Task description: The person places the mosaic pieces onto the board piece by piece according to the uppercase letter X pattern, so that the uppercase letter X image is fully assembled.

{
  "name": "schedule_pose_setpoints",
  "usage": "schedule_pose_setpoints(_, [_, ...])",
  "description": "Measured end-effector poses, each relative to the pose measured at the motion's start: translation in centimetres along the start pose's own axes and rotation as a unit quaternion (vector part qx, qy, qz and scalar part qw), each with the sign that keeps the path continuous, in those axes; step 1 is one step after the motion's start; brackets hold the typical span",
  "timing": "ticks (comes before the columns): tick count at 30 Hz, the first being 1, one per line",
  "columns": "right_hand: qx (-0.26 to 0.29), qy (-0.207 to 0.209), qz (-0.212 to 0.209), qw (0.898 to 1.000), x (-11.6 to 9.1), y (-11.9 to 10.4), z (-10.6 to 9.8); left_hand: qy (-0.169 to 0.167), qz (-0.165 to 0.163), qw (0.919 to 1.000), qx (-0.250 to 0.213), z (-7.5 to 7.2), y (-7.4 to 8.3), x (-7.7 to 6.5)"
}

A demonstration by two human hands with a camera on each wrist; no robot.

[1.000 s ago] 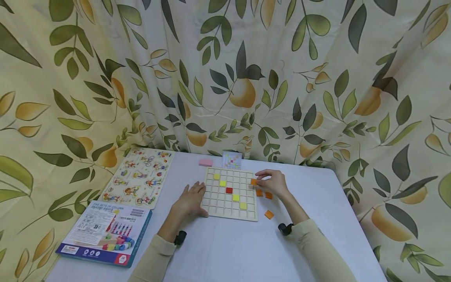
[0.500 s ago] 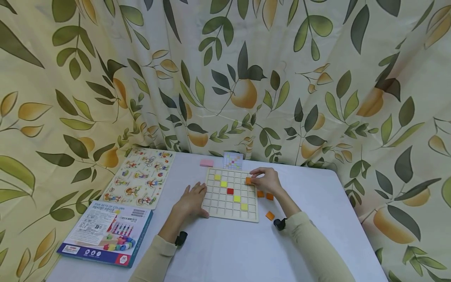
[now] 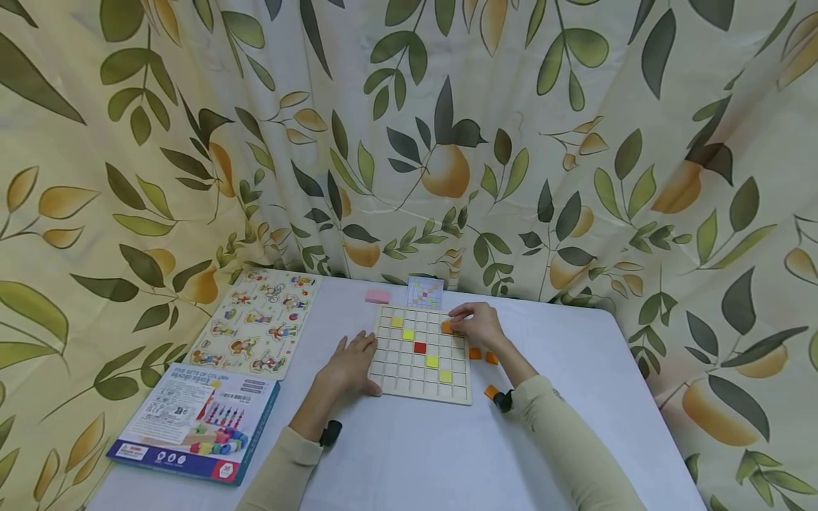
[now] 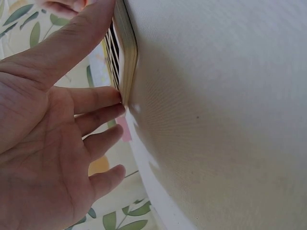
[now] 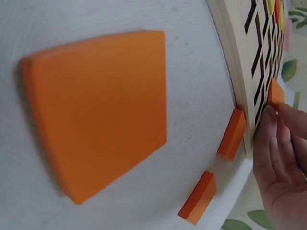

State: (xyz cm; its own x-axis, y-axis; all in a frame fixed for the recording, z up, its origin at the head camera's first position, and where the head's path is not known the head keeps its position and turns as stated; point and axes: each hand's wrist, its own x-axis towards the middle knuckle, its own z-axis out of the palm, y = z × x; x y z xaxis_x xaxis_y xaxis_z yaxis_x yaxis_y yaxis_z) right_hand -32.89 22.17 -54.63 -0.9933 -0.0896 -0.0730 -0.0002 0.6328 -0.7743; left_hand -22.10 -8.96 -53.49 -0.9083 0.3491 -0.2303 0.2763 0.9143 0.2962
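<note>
A pale wooden grid board (image 3: 402,375) lies on the white table, with yellow tiles (image 3: 407,334) and one red tile (image 3: 420,348) set along a diagonal. My right hand (image 3: 478,323) pinches an orange square tile (image 3: 446,327) between thumb and fingertips over the board's far right corner. In the right wrist view this orange tile (image 5: 275,93) is tilted above the grid cells. My left hand (image 3: 345,367) rests at the board's left side with fingers spread. Seen from the left wrist, its fingertips (image 4: 115,95) touch the board's edge (image 4: 126,52).
Loose orange tiles (image 3: 475,353) lie right of the board, one (image 5: 100,110) large in the right wrist view. Behind the board are a pattern card (image 3: 424,292) and a pink block (image 3: 378,295). A picture puzzle board (image 3: 255,323) and a boxed set (image 3: 192,422) occupy the left side.
My right hand has moved left with the orange tile, from beside the board's right edge to over its far right cells. My left hand has stayed at the board's left side.
</note>
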Motion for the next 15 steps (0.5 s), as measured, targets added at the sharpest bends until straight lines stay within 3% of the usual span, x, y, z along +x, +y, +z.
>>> schedule_pose_setpoints(15, [-0.051, -0.003, -0.015, 0.999, -0.12, -0.47, 0.11, -0.005, -0.002, 1.0000, 0.002, -0.13, 0.17, -0.03])
